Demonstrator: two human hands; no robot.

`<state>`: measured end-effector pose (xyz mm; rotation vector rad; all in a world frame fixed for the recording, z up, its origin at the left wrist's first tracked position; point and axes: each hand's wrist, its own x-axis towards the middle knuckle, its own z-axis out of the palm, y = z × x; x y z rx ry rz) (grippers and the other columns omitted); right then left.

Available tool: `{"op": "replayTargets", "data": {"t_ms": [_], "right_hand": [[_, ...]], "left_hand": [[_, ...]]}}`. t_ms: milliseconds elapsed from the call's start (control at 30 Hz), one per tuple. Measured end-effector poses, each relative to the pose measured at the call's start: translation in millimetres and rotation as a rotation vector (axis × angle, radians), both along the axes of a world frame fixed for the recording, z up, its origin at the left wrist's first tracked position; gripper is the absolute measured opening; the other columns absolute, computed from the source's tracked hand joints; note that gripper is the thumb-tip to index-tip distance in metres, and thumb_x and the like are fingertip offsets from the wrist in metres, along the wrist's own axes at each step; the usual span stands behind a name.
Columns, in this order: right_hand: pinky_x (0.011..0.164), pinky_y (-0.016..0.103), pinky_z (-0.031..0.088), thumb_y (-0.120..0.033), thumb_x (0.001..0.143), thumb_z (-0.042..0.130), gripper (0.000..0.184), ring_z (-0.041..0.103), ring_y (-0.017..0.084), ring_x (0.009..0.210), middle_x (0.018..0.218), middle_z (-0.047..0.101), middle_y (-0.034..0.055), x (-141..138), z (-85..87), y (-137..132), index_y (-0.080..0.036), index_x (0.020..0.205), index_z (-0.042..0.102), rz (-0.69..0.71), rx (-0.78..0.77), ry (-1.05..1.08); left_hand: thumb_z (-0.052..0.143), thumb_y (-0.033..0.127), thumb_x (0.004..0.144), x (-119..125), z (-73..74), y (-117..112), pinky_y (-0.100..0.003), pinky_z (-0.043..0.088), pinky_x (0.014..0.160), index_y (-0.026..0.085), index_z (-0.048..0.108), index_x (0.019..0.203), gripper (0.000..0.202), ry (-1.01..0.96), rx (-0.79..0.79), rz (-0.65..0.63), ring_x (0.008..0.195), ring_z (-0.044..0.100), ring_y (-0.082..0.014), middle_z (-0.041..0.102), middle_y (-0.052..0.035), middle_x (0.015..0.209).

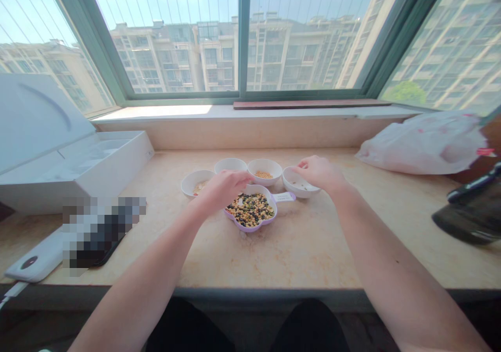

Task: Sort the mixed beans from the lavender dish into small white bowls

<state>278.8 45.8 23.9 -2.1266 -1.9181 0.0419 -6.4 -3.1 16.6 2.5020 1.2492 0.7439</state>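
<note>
A white, purple-edged bowl with a short handle [270, 217] holds mixed black, yellow and green beans or grains [250, 211]. Over its upper left edge is my left hand [229, 187], fingers bent down and drawn together; whatever they pinch is hidden. My right hand [317, 170] is at the rim of the rightmost small white bowl [301, 189], its fingertips closed over the inside. A few small dark bits lie in that bowl. Yellow grains [263, 174] sit in the white bowl [265, 181] beside it.
Two more white bowls, one left [188, 187] and one behind my left hand [230, 163], complete the arc. An open white box [117, 159], phone [97, 247] and white device [37, 261] are at left. A plastic bag [422, 146] and dark container [469, 216] stand right.
</note>
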Motion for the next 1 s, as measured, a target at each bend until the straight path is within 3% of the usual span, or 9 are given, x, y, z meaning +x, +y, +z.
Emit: {"op": "replayTargets", "data": {"t_ms": [200, 300, 367, 533, 667, 800, 1000], "right_hand": [[0.072, 0.033, 0.049, -0.043, 0.09, 0.062, 0.03, 0.072, 0.027, 0.089, 0.097, 0.079, 0.012, -14, -1.4, -4, -0.019, 0.09, 0.08, 0.11, 0.175, 0.176], [0.072, 0.032, 0.048, -0.042, 0.088, 0.064, 0.028, 0.069, 0.023, 0.079, 0.088, 0.078, 0.0094, -26, -2.7, -8, -0.018, 0.085, 0.078, 0.214, 0.217, 0.365], [0.071, 0.032, 0.047, -0.044, 0.087, 0.065, 0.029, 0.065, 0.02, 0.074, 0.08, 0.076, 0.0068, -35, -4.2, -12, -0.017, 0.083, 0.076, 0.294, 0.191, 0.525], [0.052, 0.026, 0.033, -0.059, 0.082, 0.07, 0.042, 0.042, 0.01, 0.054, 0.062, 0.055, -0.0025, -58, -8.6, -27, -0.017, 0.089, 0.073, 0.506, -0.138, 0.96], [0.048, 0.024, 0.027, -0.062, 0.078, 0.076, 0.045, 0.037, 0.008, 0.056, 0.072, 0.056, -0.0014, -73, -8.5, -39, -0.018, 0.083, 0.069, 0.662, -0.401, 1.177], [0.048, 0.024, 0.024, -0.06, 0.075, 0.081, 0.045, 0.035, 0.007, 0.057, 0.079, 0.057, -0.0005, -81, -10.1, -43, -0.018, 0.085, 0.069, 0.685, -0.438, 1.276], [0.051, 0.024, 0.025, -0.058, 0.073, 0.083, 0.044, 0.031, 0.008, 0.056, 0.064, 0.045, -0.0057, -80, -19.3, -38, -0.017, 0.085, 0.07, 0.698, -0.411, 1.259]], "left_hand": [[0.039, 0.021, 0.103, 4, -3.9, 5, -0.025, 0.051, 0.068, 0.021, 0.063, 0.128, 0.034, -0.366, -0.2, -0.026, 0.074, 0.063, -0.0132, 0.068, -0.0011, 0.082], [0.046, 0.021, 0.1, 5, -4.6, 7, -0.022, 0.05, 0.062, 0.019, 0.059, 0.13, 0.033, -0.531, -0.289, -0.096, 0.071, 0.062, -0.0113, 0.067, -0.0023, 0.086], [0.054, 0.022, 0.097, 5, -4.2, 7, -0.023, 0.051, 0.064, 0.019, 0.061, 0.127, 0.031, -0.569, -0.254, -0.093, 0.074, 0.063, -0.0111, 0.069, -0.0037, 0.092], [0.064, 0.019, 0.092, 7, -4.2, 2, -0.029, 0.054, 0.081, 0.021, 0.071, 0.111, 0.02, -0.418, 0.091, 0.029, 0.082, 0.066, -0.0135, 0.074, -0.0027, 0.094], [0.062, 0.018, 0.096, 7, -6.8, 0, -0.035, 0.052, 0.093, 0.023, 0.072, 0.105, 0.015, -0.206, 0.333, 0.01, 0.092, 0.069, -0.0168, 0.076, -0.0024, 0.097], [0.063, 0.013, 0.095, 8, -9.6, 1, -0.034, 0.051, 0.092, 0.022, 0.072, 0.102, 0.014, -0.138, 0.399, -0.037, 0.092, 0.069, -0.0173, 0.075, -0.0011, 0.092], [0.06, 0.016, 0.097, 10, -10.4, 0, -0.033, 0.052, 0.087, 0.022, 0.072, 0.106, 0.016, -0.072, 0.401, -0.049, 0.091, 0.068, -0.0176, 0.072, -0.0035, 0.092]]}}
